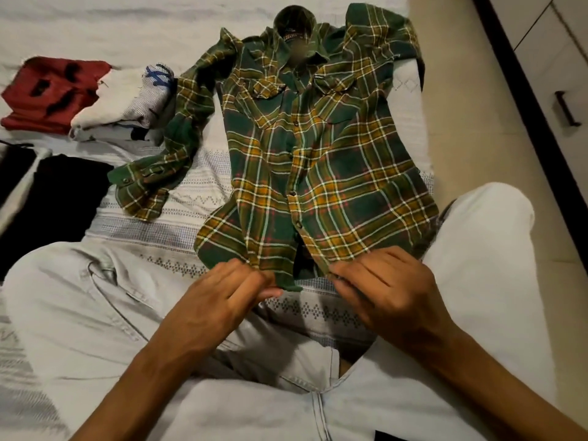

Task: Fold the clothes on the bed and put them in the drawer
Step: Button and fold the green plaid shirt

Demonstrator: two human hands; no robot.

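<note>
A green and yellow plaid shirt (pixel 318 148) lies face up on the white bed (pixel 191 198), collar away from me, front partly buttoned. Its left sleeve bends down to a cuff (pixel 140 186); the right sleeve is bunched near the bed's right edge. My left hand (pixel 222 297) pinches the bottom hem of the shirt's left front panel. My right hand (pixel 388 288) pinches the hem of the right front panel. The two hands are a short gap apart at the shirt's lower opening.
A folded red garment (pixel 47 93) and a white and blue one (pixel 127 100) lie at the left. A black garment (pixel 54 198) lies nearer, left. My legs in pale trousers (pixel 95 313) flank the shirt. A drawer front with a dark handle (pixel 566 109) stands at right, past the floor.
</note>
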